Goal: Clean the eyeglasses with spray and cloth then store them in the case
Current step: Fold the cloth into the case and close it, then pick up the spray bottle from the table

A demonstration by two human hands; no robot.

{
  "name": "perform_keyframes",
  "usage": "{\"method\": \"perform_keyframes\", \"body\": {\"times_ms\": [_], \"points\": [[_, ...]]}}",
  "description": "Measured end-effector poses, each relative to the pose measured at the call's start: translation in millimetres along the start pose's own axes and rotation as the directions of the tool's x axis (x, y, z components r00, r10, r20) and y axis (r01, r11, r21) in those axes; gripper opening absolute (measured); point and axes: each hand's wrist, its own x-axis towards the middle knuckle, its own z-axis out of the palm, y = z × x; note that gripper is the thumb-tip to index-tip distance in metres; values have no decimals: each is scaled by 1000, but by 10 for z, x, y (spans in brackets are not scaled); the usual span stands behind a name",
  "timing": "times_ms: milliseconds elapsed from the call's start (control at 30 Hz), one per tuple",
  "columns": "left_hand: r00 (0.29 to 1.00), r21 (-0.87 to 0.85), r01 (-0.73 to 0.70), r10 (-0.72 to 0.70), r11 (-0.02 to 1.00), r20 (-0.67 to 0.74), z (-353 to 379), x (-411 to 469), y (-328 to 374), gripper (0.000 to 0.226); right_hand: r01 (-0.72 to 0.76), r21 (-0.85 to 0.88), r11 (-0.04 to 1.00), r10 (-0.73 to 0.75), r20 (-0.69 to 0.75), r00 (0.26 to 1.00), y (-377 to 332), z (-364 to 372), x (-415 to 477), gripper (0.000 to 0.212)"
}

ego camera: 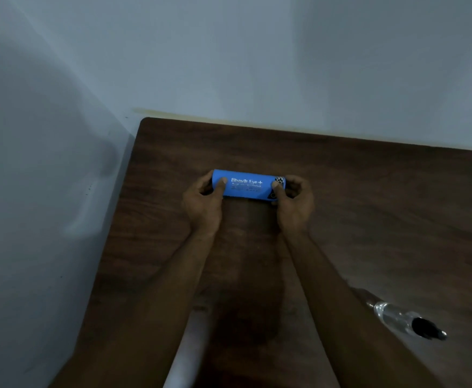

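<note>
A blue eyeglass case (247, 184) with white lettering lies closed in the middle of the dark wooden table (369, 205). My left hand (205, 201) grips its left end, thumb on top. My right hand (293, 203) grips its right end, thumb pressed near a patterned patch. A clear spray bottle (402, 317) with a black nozzle lies on its side at the lower right, apart from both hands. The eyeglasses and the cloth are not visible.
The table stands in a corner, with a pale wall (257, 65) behind it and another wall (33, 177) along its left edge. A pale object (192, 348) shows below the table's front edge between my forearms.
</note>
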Motion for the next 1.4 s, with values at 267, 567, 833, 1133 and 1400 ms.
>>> {"method": "perform_keyframes", "body": {"times_ms": [267, 567, 833, 1133, 1400], "points": [[994, 164, -89, 98, 982, -50, 312, 924, 416, 35, 48, -94, 994, -44, 45, 998, -474, 549, 792, 27], [995, 177, -50, 64, 983, -78, 387, 1093, 321, 40, 103, -165, 981, -94, 62, 994, -423, 668, 963, 28], [995, 176, -85, 93, 981, -41, 315, 1035, 276, 55, 38, -82, 996, -30, 92, 995, -442, 606, 889, 35], [966, 235, -232, 251, 944, -57, 96, 239, -2, 67, 183, -211, 960, -153, 152, 977, 26, 195, -152, 55], [758, 693, -640, 422, 333, 498, 127, -409, -559, 81, 269, -333, 904, -217, 184, 958, 560, -585, -1200, 47]]}}
